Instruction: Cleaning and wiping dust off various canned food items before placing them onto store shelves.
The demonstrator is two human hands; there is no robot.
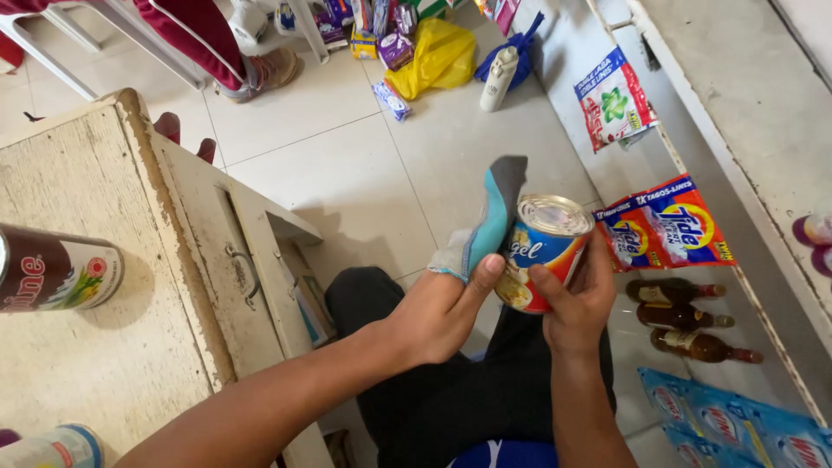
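Can (544,251), tilted with its sealed top up, sits over the lap, the right hand (579,299) clamped round its near side. The left hand (442,308) pinches a grey-and-teal cloth (490,217) against the can's left wall. To wipe well, I judge, grip the can firmly and press the cloth flat. A wooden cabinet (104,260) stands left.

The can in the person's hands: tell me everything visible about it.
The can is a metal cylinder with a ribbed silver top, sealed, and a blue, orange and yellow paper label. It tilts slightly left, held above the lap. The right hand grips its lower side; the left hand presses a grey-and-teal cloth against it.
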